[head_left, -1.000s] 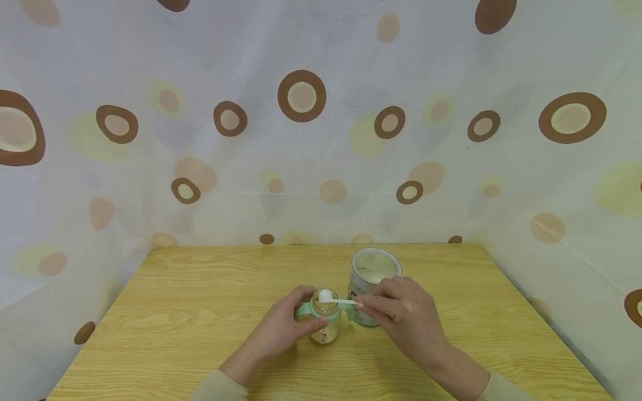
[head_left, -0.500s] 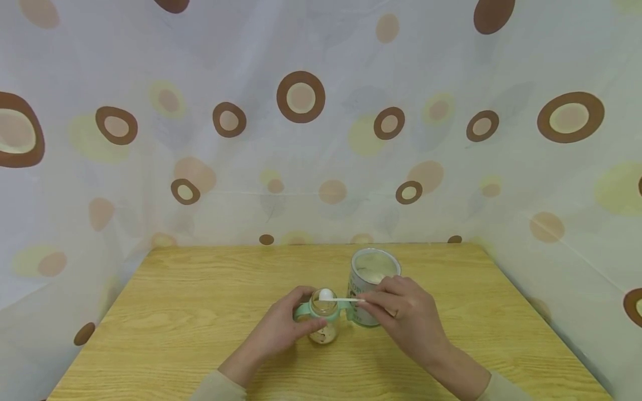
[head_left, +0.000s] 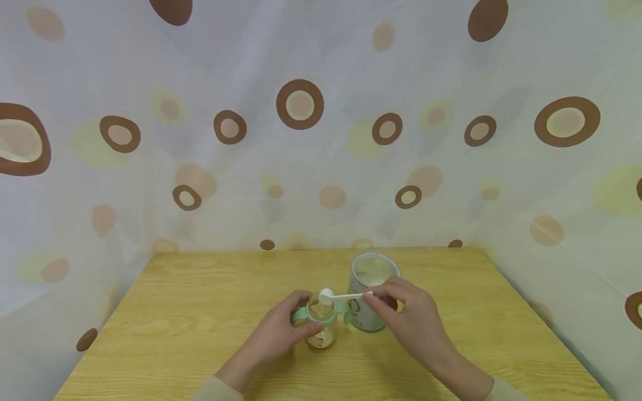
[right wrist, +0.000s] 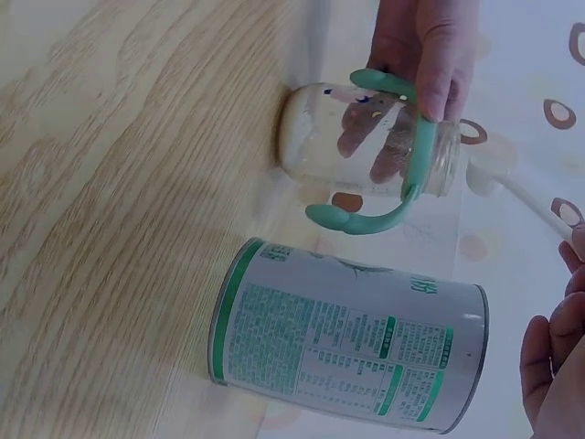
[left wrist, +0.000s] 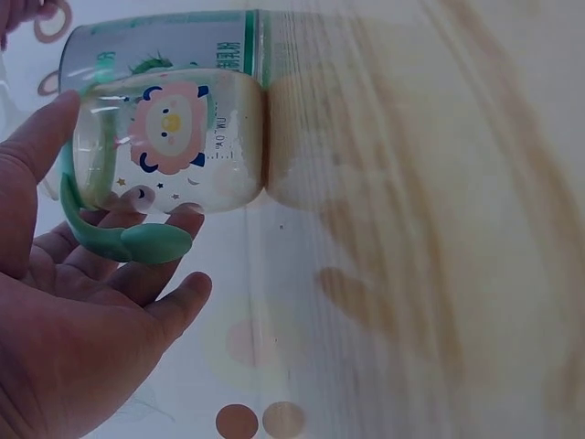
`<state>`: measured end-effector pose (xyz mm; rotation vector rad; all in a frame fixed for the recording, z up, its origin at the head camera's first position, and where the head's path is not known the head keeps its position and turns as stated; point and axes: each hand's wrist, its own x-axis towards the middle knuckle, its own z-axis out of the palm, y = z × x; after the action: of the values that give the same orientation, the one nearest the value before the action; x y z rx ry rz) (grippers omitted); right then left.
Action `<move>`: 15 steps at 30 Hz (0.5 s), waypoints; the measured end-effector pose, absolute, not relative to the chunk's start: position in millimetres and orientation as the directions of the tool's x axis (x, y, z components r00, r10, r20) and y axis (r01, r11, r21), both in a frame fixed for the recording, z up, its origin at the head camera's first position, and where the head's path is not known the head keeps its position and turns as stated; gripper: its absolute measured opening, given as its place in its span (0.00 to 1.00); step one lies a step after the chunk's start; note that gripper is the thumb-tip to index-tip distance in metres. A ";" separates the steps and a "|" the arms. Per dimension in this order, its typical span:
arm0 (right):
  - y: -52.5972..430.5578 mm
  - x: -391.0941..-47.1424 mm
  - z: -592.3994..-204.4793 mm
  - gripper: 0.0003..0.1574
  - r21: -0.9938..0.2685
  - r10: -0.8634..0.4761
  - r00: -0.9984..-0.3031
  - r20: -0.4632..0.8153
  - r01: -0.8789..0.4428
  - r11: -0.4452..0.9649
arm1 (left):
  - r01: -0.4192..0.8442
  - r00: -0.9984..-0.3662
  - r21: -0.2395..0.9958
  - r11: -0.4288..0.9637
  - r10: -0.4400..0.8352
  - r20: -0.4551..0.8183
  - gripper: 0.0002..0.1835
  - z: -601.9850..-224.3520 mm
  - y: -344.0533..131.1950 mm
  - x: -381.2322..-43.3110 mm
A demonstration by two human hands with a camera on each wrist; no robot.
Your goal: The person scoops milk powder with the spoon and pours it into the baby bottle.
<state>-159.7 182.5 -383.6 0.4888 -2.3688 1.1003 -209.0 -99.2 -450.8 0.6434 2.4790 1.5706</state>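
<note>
A clear baby bottle [head_left: 321,338] with a mint-green two-handled collar [right wrist: 420,160] stands uncapped on the table. My left hand [head_left: 281,329] holds it at the collar, thumb on the near side and fingers behind. A pink animal face is printed on the bottle's side in the left wrist view, and whitish powder lies at its bottom. Between thumb and fingertips, my right hand [head_left: 408,314] pinches the handle of a white measuring scoop [head_left: 347,297]. The scoop's bowl is at the right side of the bottle's mouth. I cannot tell whether the bowl holds powder.
Just right of the bottle stands an open milk powder can [right wrist: 347,338], white with green print, pale powder visible inside. The wood-grain table [head_left: 215,284] reaches back to a hanging sheet [head_left: 321,161] with brown and yellow spots, which also encloses both sides.
The scoop's bowl has shifted from over the bottle's mouth to its right side, and the handle now slants up to the right. The view has tilted slightly upward. Both hands keep their holds.
</note>
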 end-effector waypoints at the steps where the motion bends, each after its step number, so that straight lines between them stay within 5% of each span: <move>1: 182.6 -159.1 -381.8 0.05 -0.648 -0.098 -0.847 0.523 -0.470 0.600 | 0.280 -0.898 0.889 0.362 0.425 0.110 0.36 -451.0 -99.4 -208.9; 7: 183.5 -156.4 -371.2 0.09 -0.790 -0.004 -0.949 0.315 -0.265 0.553 | 0.276 -0.900 0.887 0.369 0.422 0.104 0.36 -452.2 -102.4 -209.7; 15: 184.6 -157.7 -361.2 0.20 -0.903 0.085 -0.993 0.083 -0.039 0.428 | 0.279 -0.897 0.893 0.353 0.427 0.111 0.35 -451.1 -107.2 -209.1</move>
<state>-157.7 184.6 -361.2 -0.0413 -2.5544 1.6204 -209.1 -107.2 -451.1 0.6479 2.4641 1.5838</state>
